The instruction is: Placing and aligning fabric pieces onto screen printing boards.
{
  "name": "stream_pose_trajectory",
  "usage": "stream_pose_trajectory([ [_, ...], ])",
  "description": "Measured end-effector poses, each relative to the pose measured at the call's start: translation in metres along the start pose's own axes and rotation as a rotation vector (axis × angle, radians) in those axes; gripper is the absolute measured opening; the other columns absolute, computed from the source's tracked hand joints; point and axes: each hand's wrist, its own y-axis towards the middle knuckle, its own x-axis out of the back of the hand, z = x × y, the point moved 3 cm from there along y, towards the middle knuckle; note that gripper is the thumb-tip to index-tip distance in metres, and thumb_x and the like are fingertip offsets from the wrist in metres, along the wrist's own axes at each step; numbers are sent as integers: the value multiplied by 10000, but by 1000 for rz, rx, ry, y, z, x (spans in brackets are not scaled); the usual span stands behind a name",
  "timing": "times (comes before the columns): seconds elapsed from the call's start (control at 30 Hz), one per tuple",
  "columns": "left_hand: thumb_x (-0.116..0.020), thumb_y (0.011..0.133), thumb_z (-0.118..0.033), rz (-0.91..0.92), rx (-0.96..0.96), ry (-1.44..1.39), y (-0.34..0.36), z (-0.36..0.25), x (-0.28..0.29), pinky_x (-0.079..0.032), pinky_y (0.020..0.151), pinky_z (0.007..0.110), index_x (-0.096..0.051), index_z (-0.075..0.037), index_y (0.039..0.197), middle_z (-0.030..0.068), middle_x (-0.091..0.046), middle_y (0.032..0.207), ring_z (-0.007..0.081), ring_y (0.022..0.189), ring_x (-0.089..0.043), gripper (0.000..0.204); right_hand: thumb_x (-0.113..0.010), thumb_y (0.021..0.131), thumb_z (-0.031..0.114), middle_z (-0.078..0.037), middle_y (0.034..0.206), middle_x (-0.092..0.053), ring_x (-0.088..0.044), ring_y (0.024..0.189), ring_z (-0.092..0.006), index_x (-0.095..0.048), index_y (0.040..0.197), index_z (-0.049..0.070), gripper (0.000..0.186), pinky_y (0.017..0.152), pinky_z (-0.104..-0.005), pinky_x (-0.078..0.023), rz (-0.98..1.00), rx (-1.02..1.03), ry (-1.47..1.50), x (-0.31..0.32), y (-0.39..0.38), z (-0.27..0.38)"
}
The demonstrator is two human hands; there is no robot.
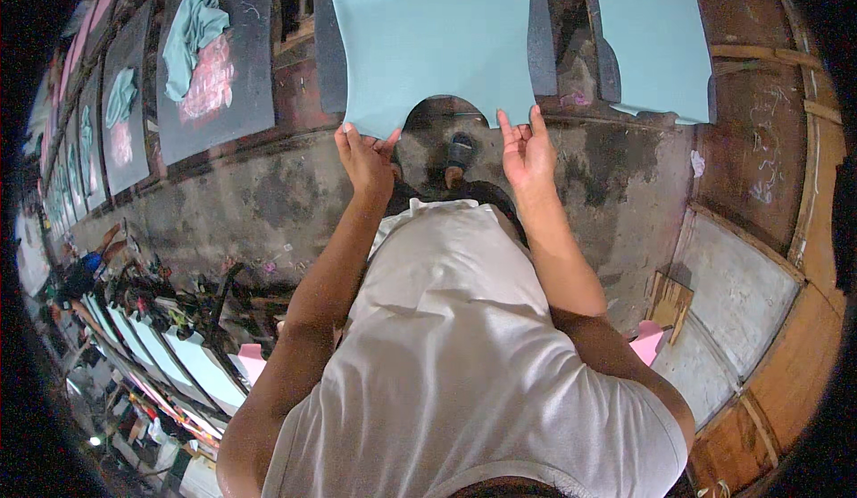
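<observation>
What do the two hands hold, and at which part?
Both hands, left hand and right hand, pinch the near edge of the teal fabric piece.

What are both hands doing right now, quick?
Left hand: fingers pinching the lower edge of the flat pale-teal fabric panel.
Right hand: fingers at the same panel's lower edge; firm grip cannot be told.

No packages, labels, signs or screens in view

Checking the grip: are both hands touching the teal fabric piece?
Touching. Head view shows left hand and right hand fingertips on the teal fabric piece's lower edge.
</observation>
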Motion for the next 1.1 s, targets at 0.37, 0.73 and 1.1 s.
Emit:
stream_pose_trajectory([
  [0.37, -376, 1013, -408, 28, 10, 35, -4, 5, 0, -519, 548, 342, -345, -118, 1224, 134, -509, 1140, 275, 856, -647, 361, -580, 952, 169, -53, 813, -581, -589, 739, -174, -574, 978, 6, 165, 934, -497, -531, -1, 8, -10, 6, 3, -1],
  [0.73, -364, 1011, -440, 19, -105, 139, -6, -7, 2, -538, 589, 359, -332, -110, 1219, 145, -442, 1218, 305, 930, -606, 391, -590, 949, 207, -40, 774, -569, -605, 742, -175, -568, 998, 27, 188, 944, -507, -517, 1, 5, -53, -7, -7, -2],
  [1.1, -360, 1019, -406, -14, 5, 14, -9, -1, -5, -599, 717, 417, -342, -112, 1197, 128, -452, 1195, 278, 1019, -560, 345, -591, 947, 198, -65, 888, -643, -619, 781, -149, -576, 1019, 20, 192, 946, -472, -522, 24, 25, -86, 6, 4, 8],
])
